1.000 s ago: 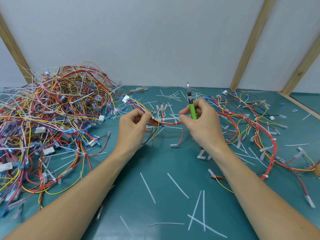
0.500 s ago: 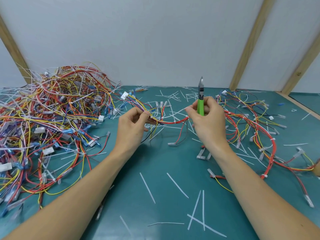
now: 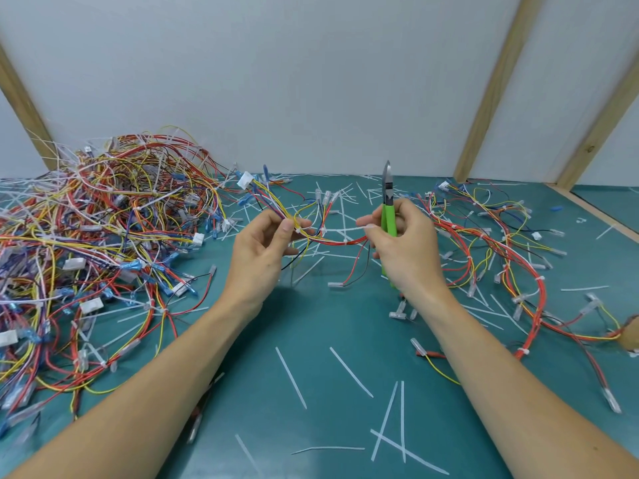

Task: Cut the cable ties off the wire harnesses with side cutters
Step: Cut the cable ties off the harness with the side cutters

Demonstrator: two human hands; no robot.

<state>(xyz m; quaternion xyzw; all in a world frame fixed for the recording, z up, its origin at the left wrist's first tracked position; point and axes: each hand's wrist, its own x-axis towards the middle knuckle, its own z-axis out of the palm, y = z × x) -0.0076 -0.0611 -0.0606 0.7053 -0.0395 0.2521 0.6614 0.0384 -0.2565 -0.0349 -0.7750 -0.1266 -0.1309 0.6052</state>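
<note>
left hand raised, fingers pinching; right hand raised, fingers curled

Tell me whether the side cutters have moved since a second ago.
Yes. The side cutters swung upright, their tip rising against the back wall, gripped in the right hand.

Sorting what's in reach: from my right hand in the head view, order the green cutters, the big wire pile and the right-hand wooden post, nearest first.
1. Green cutters: held in the right hand.
2. Wooden post: behind, to the right.
3. Wire pile: far left, past the left hand.

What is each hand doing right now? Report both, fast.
Left hand: pinching the wire harness.
Right hand: holding the green side cutters and pinching the harness.
</note>
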